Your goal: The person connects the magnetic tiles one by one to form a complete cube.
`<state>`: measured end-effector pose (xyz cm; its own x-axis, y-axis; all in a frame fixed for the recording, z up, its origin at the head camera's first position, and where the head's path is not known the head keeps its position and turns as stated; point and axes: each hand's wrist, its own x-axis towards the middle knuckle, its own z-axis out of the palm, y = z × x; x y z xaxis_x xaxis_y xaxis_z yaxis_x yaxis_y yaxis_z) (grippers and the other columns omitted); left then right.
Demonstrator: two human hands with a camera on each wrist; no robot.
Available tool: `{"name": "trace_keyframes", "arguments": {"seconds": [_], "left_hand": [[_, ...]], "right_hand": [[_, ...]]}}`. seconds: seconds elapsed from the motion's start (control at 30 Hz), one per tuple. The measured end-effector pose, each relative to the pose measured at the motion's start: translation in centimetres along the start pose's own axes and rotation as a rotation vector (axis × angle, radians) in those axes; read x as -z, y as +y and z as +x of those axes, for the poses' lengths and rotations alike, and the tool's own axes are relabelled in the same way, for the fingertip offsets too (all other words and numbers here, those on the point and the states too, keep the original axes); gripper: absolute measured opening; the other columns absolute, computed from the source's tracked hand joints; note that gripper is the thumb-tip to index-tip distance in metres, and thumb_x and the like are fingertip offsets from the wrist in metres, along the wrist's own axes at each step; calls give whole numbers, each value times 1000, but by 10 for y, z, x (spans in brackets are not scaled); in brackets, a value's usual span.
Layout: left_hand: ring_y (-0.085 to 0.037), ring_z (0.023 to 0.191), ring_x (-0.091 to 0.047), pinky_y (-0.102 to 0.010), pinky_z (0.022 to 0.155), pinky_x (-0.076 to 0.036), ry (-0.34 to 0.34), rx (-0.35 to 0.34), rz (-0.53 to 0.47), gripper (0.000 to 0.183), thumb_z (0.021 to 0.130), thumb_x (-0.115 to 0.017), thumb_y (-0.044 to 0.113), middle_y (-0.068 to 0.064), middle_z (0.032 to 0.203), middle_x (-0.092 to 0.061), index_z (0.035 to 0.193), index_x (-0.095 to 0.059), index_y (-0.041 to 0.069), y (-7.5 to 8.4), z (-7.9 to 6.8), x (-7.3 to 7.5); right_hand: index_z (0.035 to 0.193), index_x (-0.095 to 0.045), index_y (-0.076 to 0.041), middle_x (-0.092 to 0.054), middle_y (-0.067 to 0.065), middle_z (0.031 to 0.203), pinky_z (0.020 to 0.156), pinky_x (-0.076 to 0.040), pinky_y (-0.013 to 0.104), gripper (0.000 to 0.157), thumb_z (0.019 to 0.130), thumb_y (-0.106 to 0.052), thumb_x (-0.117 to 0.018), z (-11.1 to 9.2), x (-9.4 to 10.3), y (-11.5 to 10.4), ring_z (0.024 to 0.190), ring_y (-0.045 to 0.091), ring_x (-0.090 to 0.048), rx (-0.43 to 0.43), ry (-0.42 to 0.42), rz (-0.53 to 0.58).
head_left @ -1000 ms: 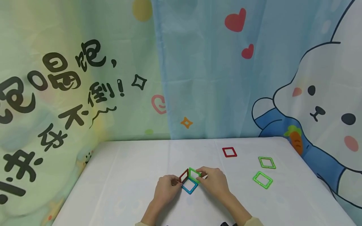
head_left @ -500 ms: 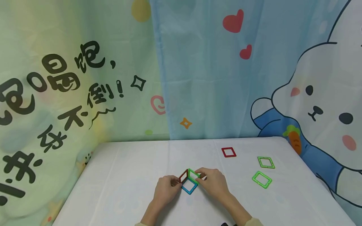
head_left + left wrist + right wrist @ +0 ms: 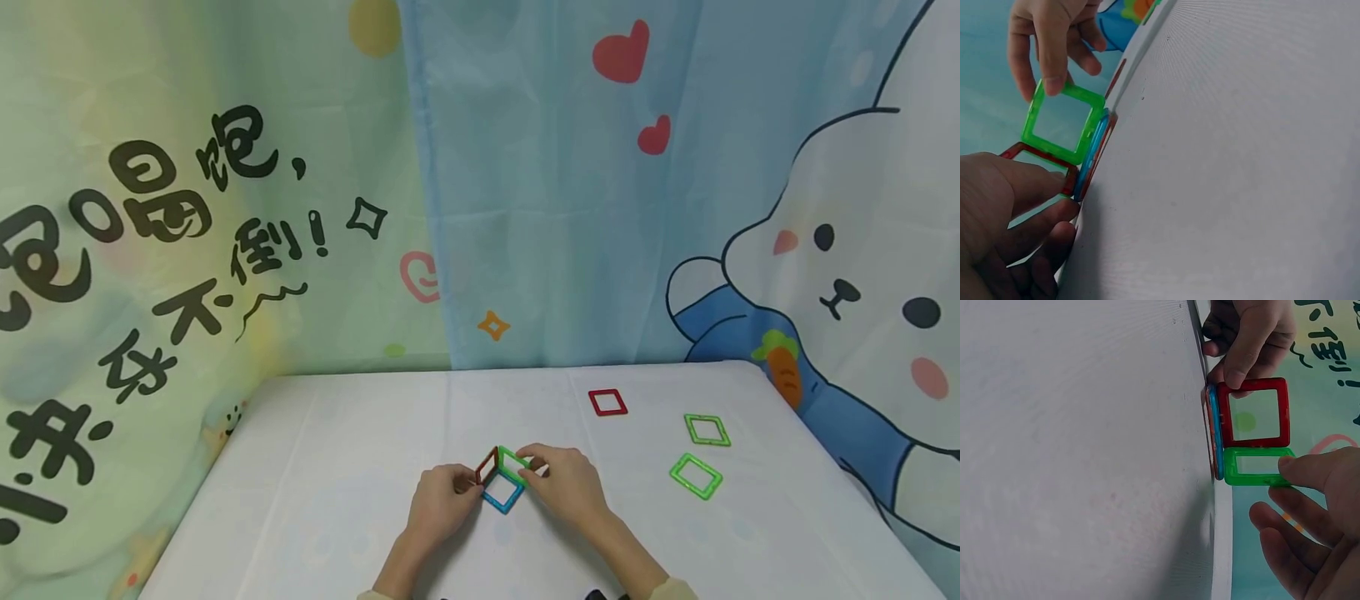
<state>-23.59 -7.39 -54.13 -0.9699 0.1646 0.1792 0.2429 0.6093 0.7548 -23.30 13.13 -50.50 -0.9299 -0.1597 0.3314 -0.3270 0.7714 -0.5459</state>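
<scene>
Three square magnetic tile frames meet at a corner near the table's middle. The blue magnetic tile (image 3: 503, 506) lies flat, while the red magnetic tile (image 3: 1284, 412) and the green magnetic tile (image 3: 1030, 119) stand upright along its two far edges, side by side. My left hand (image 3: 442, 502) pinches the red tile's outer edge between thumb and fingers. On the other side my right hand (image 3: 570, 487) pinches the green tile by its outer edge, its other fingers loosely spread in the right wrist view. A thin reddish edge shows beneath the blue tile in both wrist views.
On the white table (image 3: 337, 467) lie a loose red tile (image 3: 607, 413) at the back and two loose green tiles, a farther one (image 3: 707, 442) and a nearer one (image 3: 696, 495), at the right. A printed curtain (image 3: 540, 208) hangs behind the table. A dark object (image 3: 596, 595) shows at the bottom edge.
</scene>
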Motion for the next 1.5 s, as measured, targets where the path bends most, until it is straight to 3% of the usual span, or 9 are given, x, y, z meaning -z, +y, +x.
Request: {"name": "trace_keyframes", "arguments": {"seconds": [0.53,0.83,1.1,1.3,1.5], "left_hand": [[-3,62,-59,-26,57,-47,2,-22,-14,4,84,-74,11,8,73,-68,88,-73,11,2,4,3],[-4,63,-59,-27,58,-48,-43,-16,-50,4,82,-74,11,10,72,-66,85,-72,12,-4,0,2],[-6,64,-57,-26,59,-47,-138,22,-100,5,82,-74,10,11,74,-65,85,-73,12,-7,0,4],[-8,62,-52,-24,55,-43,-203,10,-136,5,83,-74,9,10,74,-64,88,-74,10,-2,3,12],[-9,67,-57,-25,59,-46,-271,26,-185,6,87,-72,12,8,77,-68,89,-76,9,-4,-1,15]], "right_hand": [[103,-75,-17,-70,-6,81,56,-47,27,27,79,-6,-79,4,0,1,64,5,-60,21,13,12],[104,-74,-15,-70,-4,84,59,-48,26,29,78,-3,-79,-1,-5,4,65,5,-60,10,0,32],[104,-72,-12,-70,-3,83,60,-50,30,28,78,-4,-78,-3,-4,7,65,7,-61,-58,-19,82],[97,-73,-14,-69,-4,81,63,-51,32,19,80,-5,-76,2,-4,9,65,7,-60,-59,-3,71],[97,-74,-15,-69,-4,80,62,-49,31,18,81,-7,-76,3,-7,9,65,7,-59,-69,-19,49]]}}
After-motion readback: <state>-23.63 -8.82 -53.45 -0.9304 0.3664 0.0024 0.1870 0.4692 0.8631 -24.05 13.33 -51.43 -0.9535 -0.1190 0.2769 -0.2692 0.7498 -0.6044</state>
